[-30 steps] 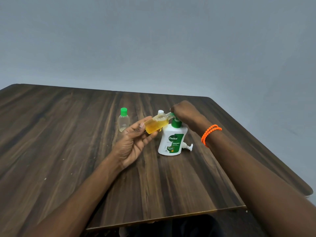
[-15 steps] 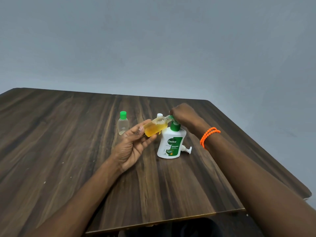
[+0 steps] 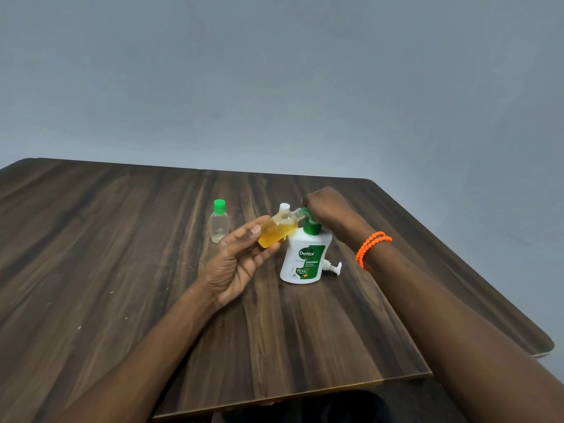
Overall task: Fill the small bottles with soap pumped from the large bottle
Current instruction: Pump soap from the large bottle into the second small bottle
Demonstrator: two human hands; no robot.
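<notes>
My left hand [image 3: 241, 264] holds a small clear bottle [image 3: 276, 233] of yellow soap, tilted with its threaded neck pointing right. My right hand [image 3: 326, 206] pinches a green cap [image 3: 305, 211] at that neck, just above the large bottle. The large white Dettol bottle [image 3: 305, 257] stands upright under both, with a green collar on top. Left of it stands a small, nearly empty bottle with a green cap [image 3: 219, 222]. Behind the held bottle, a white cap [image 3: 284, 206] shows; the rest of that item is hidden.
A white pump head [image 3: 333, 267] lies on the dark wooden table [image 3: 122, 270] just right of the large bottle. An orange bead bracelet [image 3: 370, 247] is on my right wrist. The table's right edge runs close by, with a grey wall behind.
Both hands and the bottles keep nearly the same pose. The view has tilted up a little, so the table sits lower in the frame.
</notes>
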